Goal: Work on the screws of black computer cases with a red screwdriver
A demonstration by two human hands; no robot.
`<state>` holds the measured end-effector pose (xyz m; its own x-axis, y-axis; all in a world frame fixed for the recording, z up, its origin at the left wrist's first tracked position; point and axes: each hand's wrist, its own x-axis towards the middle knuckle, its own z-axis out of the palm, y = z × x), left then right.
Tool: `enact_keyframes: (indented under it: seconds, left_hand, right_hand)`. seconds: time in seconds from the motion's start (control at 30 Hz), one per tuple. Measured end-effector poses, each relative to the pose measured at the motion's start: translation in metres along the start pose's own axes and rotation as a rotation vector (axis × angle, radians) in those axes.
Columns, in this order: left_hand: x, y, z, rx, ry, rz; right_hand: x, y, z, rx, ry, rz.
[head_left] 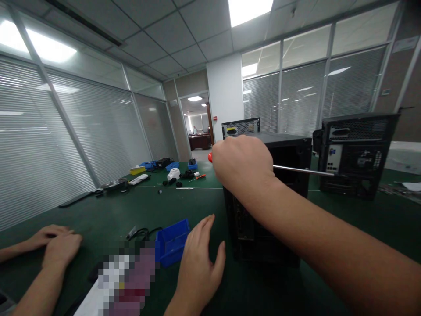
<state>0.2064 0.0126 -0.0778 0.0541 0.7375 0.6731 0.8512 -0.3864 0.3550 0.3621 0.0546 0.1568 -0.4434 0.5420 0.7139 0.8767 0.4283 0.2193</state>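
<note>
Gripping screwdriver [302, 170] in right hand [243, 166], tip at far computer case [357, 153], left hand [200, 259] open beside blue bin [173, 241]

Right hand [243, 164] gripping screwdriver [302, 170] (red handle), left hand [199, 259] beside blue bin [173, 241]

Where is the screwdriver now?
In the head view, the screwdriver is in the right hand, over the near black computer case, its shaft reaching right toward the second case.
</note>
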Motion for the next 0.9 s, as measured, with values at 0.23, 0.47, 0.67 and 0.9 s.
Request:
enact_keyframes:
  seconds: [0.23, 0.47, 0.67, 0.9]
  left_hand:
    - [-0.072, -0.069, -0.063, 0.416, 0.265, -0.161]
    - [-0.08, -0.131, -0.076, 0.514, 0.026, -0.437]
    - [-0.072, -0.145, -0.068, 0.489, -0.088, -0.439]
    - [-0.053, -0.138, -0.062, 0.606, -0.133, -0.321]
  right_hand:
    - [0.003, -0.001, 0.004, -0.008, -0.004, 0.037]
    - [0.0, -0.002, 0.007, 0.004, 0.01, 0.063]
    - [0.0, -0.001, 0.008, -0.005, 0.018, 0.054]
    - [0.0, -0.001, 0.01, -0.008, 0.029, 0.053]
